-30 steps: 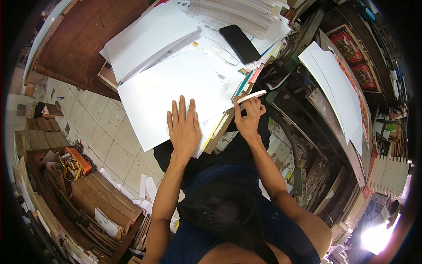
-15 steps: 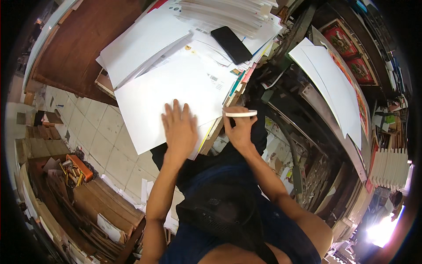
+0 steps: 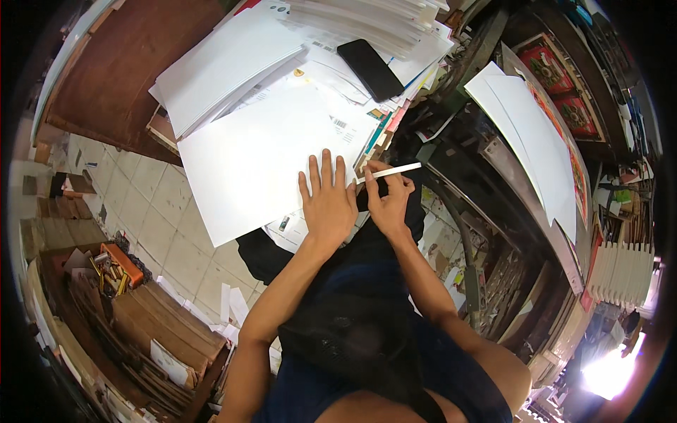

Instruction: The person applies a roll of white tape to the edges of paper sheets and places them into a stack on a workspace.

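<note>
My left hand [image 3: 330,211] lies flat with its fingers spread near the right edge of a large white sheet [image 3: 240,169]. Just right of that edge, my right hand [image 3: 388,208] pinches a narrow white roll of tape [image 3: 400,169], seen nearly edge-on. The tape's left end is close to the sheet's edge, and I cannot tell whether a strip is stuck there. Under the sheet are printed papers [image 3: 289,224], showing along its lower right side. A black phone [image 3: 370,69] rests on papers beyond my hands.
A stack of white sheets [image 3: 226,67] lies at the far left of the table. Bundled white pages [image 3: 367,25] stand behind. To the right, a dark metal machine [image 3: 486,187] carries more white sheets [image 3: 525,134]. An orange container [image 3: 121,264] sits among wooden boards at the lower left.
My left hand has slid right across the sheet toward its edge. My right hand has tilted the tape roll, bringing its left end lower and nearer the sheet. More printed paper shows below.
</note>
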The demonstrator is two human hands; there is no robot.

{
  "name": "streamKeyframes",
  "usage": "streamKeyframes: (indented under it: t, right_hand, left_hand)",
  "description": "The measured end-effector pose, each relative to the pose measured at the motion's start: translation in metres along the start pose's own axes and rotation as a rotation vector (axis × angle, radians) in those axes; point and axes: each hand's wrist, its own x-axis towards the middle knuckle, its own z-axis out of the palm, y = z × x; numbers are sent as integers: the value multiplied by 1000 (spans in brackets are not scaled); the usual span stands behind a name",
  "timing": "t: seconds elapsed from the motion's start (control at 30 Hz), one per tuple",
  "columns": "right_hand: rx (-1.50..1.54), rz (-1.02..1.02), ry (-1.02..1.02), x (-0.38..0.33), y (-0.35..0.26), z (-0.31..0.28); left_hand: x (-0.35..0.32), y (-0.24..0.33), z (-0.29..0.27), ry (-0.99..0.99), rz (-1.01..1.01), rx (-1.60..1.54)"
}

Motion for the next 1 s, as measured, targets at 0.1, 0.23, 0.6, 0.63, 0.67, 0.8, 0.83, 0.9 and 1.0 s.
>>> streamKeyframes:
  t: [0.1, 0.23, 0.6, 0.63, 0.67, 0.8, 0.83, 0.9, 1.0]
  right_hand:
    - [-54, -18, 1, 1, 1, -1]
    - [-59, -75, 3, 3, 0, -1]
    - [8, -426, 82, -13, -27, -22]
    - [-18, -418, 120, -9, -30, -31]
    - [-35, -407, 155, -5, -42, -41]
    - [-39, -327, 317, 10, -38, -64]
    - [-54, -309, 326, 9, -30, -71]
    - [17, -279, 353, 6, -14, -72]
    - [-41, -227, 338, -3, 1, -74]
  left_hand:
    - [2, 4, 1, -6, -23, 18]
    - [2, 4, -2, -7, -42, 16]
    - [2, -1, 3, 5, -10, 30]
    - [3, 0, 3, 10, -8, 6]
    - [1, -2, 0, 13, -12, -10]
    - [7, -41, -21, 2, -39, -332]
    - [11, -48, -45, -32, -56, -209]
    - [8, -82, -63, -122, 22, 49]
    - [-20, -89, -64, -306, 120, 205]
